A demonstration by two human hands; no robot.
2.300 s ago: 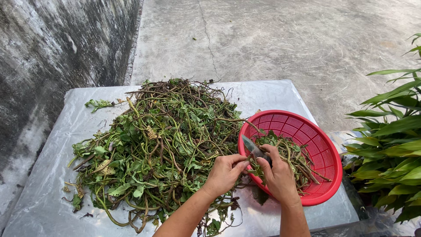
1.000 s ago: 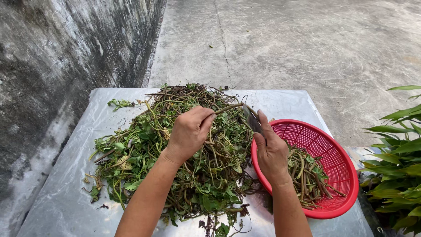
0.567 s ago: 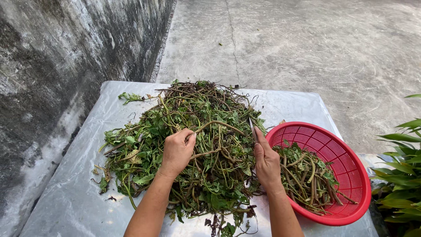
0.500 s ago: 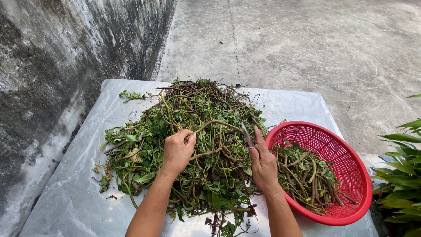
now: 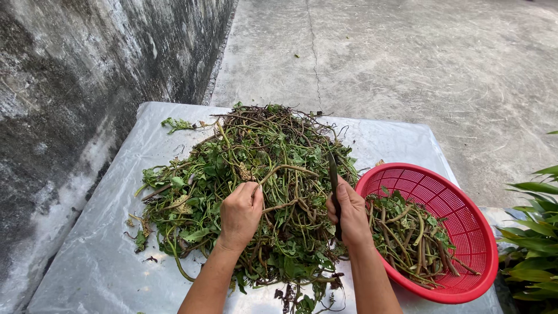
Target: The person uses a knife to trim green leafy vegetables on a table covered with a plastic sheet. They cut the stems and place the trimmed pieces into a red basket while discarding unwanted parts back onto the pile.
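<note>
A low bench [image 5: 99, 273] covered with a sheet of clear, shiny plastic stands on a grey concrete floor [image 5: 407, 70], close beside a stained wall on its left side. A big tangled pile of green leafy vines [image 5: 256, 174] lies on the middle of the sheet. A round red plastic basket [image 5: 459, 244] rests on the bench's right edge, touching the pile. A loose sprig [image 5: 177, 123] lies apart near the far left corner.

Stained grey concrete wall [image 5: 87, 87] at left, cracked concrete floor [image 5: 407, 64], daylight, leafy plant [image 5: 532, 244] at right edge
</note>
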